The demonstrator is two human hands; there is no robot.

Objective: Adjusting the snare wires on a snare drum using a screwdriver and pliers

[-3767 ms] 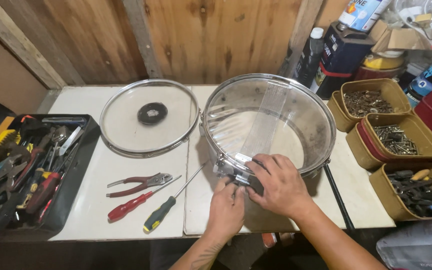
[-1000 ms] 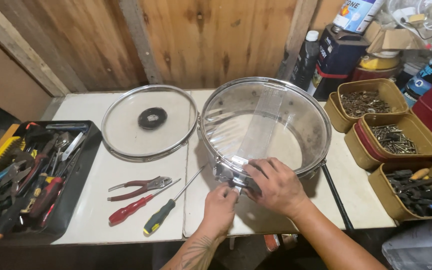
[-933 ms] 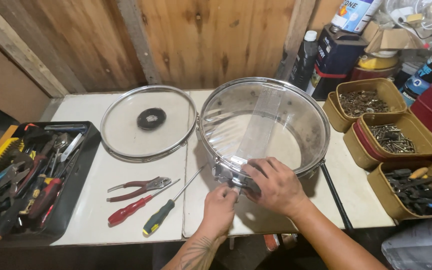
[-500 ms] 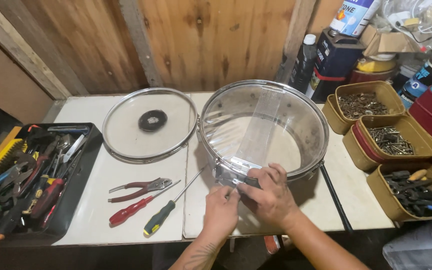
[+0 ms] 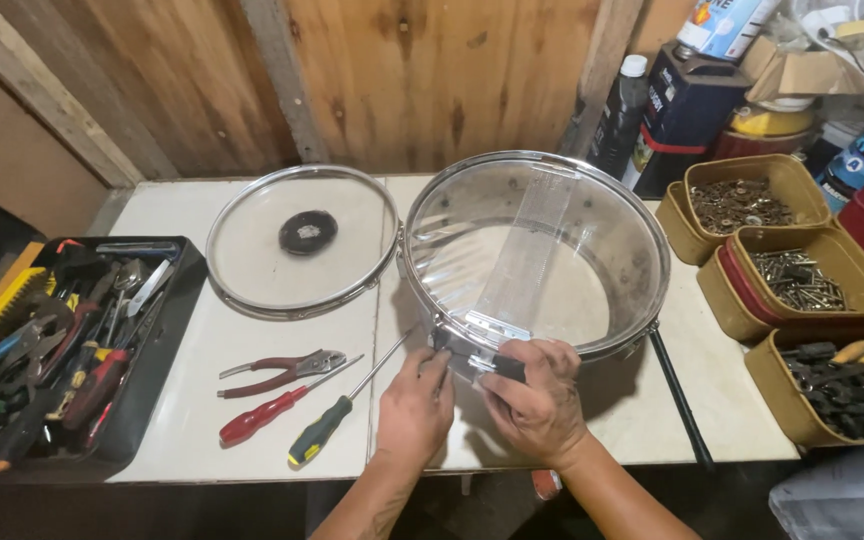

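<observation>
A chrome snare drum shell (image 5: 592, 215) with a clear head lies on the white table (image 5: 252, 350). Both my hands work at a metal fitting (image 5: 472, 345) on its near wall. My left hand (image 5: 414, 408) pinches at the fitting's left side. My right hand (image 5: 537, 400) is closed around a dark-handled tool (image 5: 507, 368) pressed against the same fitting. A metal hoop (image 5: 302, 305) lies left of the drum, around a small black disc (image 5: 307, 231).
Red-handled pliers (image 5: 282, 368), a red screwdriver (image 5: 272, 412) and a green-and-black screwdriver (image 5: 332, 420) lie left of my hands. A black tool tray (image 5: 167, 345) stands at the left edge. Tan bins (image 5: 712, 290) of screws and parts line the right side. A black rod (image 5: 680, 395) lies by the drum.
My right hand has slid down from the drum's rim to its near wall, closer to me. The left hand stays at the fitting. The view has drifted slightly.
</observation>
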